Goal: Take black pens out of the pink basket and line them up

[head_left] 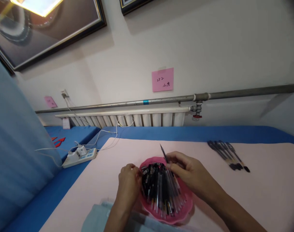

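A pink tray (185, 211) heaped with several black pens (159, 190) sits on the pale pink mat (258, 193) in front of me. My right hand (185, 170) hovers over the tray's far side, fingers pinched on one black pen (164, 154) that points up and away. My left hand (129, 182) rests at the tray's left rim, fingers curled against the pens; whether it holds one is hidden.
Several capped black pens (228, 155) lie in a row on the mat at the right. A white power strip (79, 156) with cables lies on the blue cloth at the left. A radiator (127, 120) and pipe run along the wall. A blue curtain (14, 161) hangs at the left.
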Available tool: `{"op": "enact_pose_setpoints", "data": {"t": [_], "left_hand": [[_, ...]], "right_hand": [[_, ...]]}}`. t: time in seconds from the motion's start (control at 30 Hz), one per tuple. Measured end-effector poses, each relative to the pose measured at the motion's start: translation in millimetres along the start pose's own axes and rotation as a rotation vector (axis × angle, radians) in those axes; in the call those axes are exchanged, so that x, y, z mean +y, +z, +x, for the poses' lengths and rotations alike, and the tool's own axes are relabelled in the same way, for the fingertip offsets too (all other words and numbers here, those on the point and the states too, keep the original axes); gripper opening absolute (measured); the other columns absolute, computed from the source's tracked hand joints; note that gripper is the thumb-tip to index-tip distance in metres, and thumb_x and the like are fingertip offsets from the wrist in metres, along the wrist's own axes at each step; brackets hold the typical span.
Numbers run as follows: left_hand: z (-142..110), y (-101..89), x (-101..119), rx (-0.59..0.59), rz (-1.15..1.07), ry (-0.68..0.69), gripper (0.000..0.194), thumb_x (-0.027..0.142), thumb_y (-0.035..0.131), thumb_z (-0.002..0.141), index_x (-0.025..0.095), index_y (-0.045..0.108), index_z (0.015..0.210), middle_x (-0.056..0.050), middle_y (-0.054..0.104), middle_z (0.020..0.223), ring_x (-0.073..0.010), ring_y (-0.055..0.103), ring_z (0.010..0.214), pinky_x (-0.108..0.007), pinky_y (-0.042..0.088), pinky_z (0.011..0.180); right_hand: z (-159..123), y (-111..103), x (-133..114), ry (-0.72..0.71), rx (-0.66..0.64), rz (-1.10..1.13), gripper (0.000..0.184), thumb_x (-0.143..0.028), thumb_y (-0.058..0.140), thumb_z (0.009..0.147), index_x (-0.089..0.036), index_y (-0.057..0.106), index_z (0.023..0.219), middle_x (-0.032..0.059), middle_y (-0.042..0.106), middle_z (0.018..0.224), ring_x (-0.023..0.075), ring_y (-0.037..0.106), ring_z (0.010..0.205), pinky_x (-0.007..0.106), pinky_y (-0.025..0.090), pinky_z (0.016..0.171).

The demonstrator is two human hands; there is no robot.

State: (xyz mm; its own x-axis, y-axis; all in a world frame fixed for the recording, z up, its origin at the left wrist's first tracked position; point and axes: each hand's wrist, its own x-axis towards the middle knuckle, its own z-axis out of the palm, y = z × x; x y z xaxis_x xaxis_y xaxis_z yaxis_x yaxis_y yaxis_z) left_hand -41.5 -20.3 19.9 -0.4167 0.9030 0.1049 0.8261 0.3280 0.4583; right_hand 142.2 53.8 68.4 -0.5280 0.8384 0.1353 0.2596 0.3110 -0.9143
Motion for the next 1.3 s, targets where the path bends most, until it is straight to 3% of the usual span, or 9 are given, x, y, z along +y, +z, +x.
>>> {"op": "enact_pose_setpoints", "data": {"t": [0.13,0.37,0.77,0.9,0.97,1.1,1.2,1.3], "left_hand": [[-1,4.3,8,-0.036,0.168,-0.020,0.031,0.011,0.051,0.067,0.021,0.071,0.088,-0.014,0.054,0.123,-0.0311,0.043,0.113,-0.039,0.032,0.090],[-7,12.3,18,0.009,0.343,0.023,0.033,0.012,0.043,0.077,0.021,0.070,0.094,-0.014,0.056,0.121,-0.0317,0.039,0.118,-0.043,0.031,0.090],[-1,19.5,13,0.035,0.252,0.008,0.033,0.010,0.047,0.073,0.019,0.068,0.097,-0.015,0.057,0.117,-0.0308,0.042,0.114,-0.042,0.031,0.090],[1,11.2,10,0.127,-0.114,-0.037,0.019,0.015,0.054,0.070,0.018,0.070,0.079,-0.011,0.063,0.092,-0.0262,0.053,0.093,-0.039,0.037,0.083],[1,4.7,8,0.115,-0.518,-0.083,0.012,0.019,0.058,0.069,0.018,0.069,0.075,-0.006,0.063,0.080,-0.0209,0.056,0.081,-0.033,0.041,0.077],[0,-5.3,8,-0.043,-1.309,-0.243,0.014,0.022,0.071,0.061,0.016,0.063,0.071,0.001,0.061,0.064,-0.0107,0.055,0.060,-0.023,0.043,0.063],[-1,-8.2,11,-0.124,-1.592,-0.352,0.020,0.019,0.076,0.056,0.014,0.060,0.067,0.002,0.061,0.060,-0.0087,0.056,0.055,-0.021,0.044,0.059],[0,-9.0,12,-0.167,-1.714,-0.411,0.021,0.016,0.076,0.057,0.014,0.059,0.069,0.000,0.063,0.062,-0.0091,0.058,0.056,-0.021,0.046,0.058]], "right_hand": [[-1,0,-2,0.005,-0.009,-0.019,0.014,-0.024,0.049,0.075,-0.020,0.061,0.080,-0.0017,0.060,0.068,0.0144,0.055,0.064,0.024,0.043,0.058],[-2,3,-5,-0.031,-0.014,-0.056,0.014,-0.022,0.049,0.075,-0.020,0.062,0.080,-0.0031,0.056,0.065,0.0130,0.051,0.062,0.023,0.040,0.057],[-4,3,-9,-0.021,-0.026,-0.052,0.014,-0.020,0.048,0.074,-0.020,0.061,0.078,-0.0040,0.053,0.062,0.0126,0.048,0.060,0.023,0.037,0.055],[-5,3,-9,-0.046,-0.048,-0.057,0.018,-0.016,0.046,0.074,-0.020,0.061,0.082,-0.0033,0.055,0.066,0.0125,0.050,0.063,0.023,0.038,0.058],[-5,6,-8,-0.064,-0.096,-0.055,0.019,-0.013,0.045,0.073,-0.020,0.060,0.081,-0.0028,0.058,0.069,0.0123,0.052,0.064,0.022,0.038,0.059],[-7,19,-5,-0.066,-0.214,-0.140,0.017,-0.007,0.043,0.068,-0.019,0.055,0.068,-0.0038,0.054,0.063,0.0111,0.048,0.059,0.021,0.034,0.054],[-8,29,0,-0.092,-0.256,-0.215,0.016,-0.006,0.043,0.065,-0.020,0.052,0.066,-0.0047,0.049,0.060,0.0105,0.044,0.056,0.021,0.031,0.051],[-8,34,5,-0.102,-0.278,-0.259,0.016,-0.007,0.043,0.065,-0.020,0.052,0.067,-0.0044,0.049,0.061,0.0107,0.044,0.057,0.022,0.030,0.051]]}}
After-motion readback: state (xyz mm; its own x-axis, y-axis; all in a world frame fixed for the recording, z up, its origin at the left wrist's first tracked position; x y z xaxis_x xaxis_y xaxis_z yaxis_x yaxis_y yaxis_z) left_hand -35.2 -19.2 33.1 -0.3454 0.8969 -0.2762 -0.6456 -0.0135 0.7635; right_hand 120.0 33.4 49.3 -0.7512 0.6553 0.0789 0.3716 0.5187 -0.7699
